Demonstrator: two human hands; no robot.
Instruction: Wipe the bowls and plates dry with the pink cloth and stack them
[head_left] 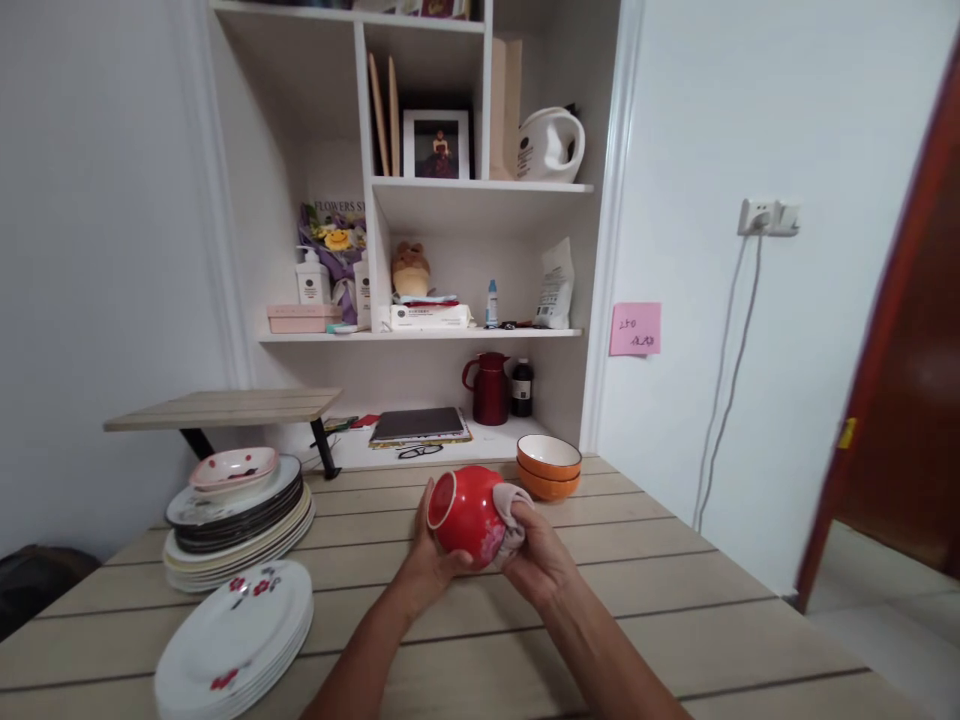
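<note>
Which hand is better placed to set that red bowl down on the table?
Probably the left hand: it cups the red bowl from the side and underneath, above the table. The right hand is busy pressing a cloth against it.

I am holding one red bowl (466,522) and one cloth (514,508) in my two hands, left hand (429,562) and right hand (537,566), with two orange bowls (548,468) sitting stacked behind. Two piles of plates are lying at my left, a flowered white pile (236,640) and a taller mixed pile (244,530). Each is too tightly stacked for counting, with one shallow dish (233,468) topping the taller. One red jug (489,390), one dark bottle (522,390) and one pair of glasses (420,451) are resting on the shelf.
</note>
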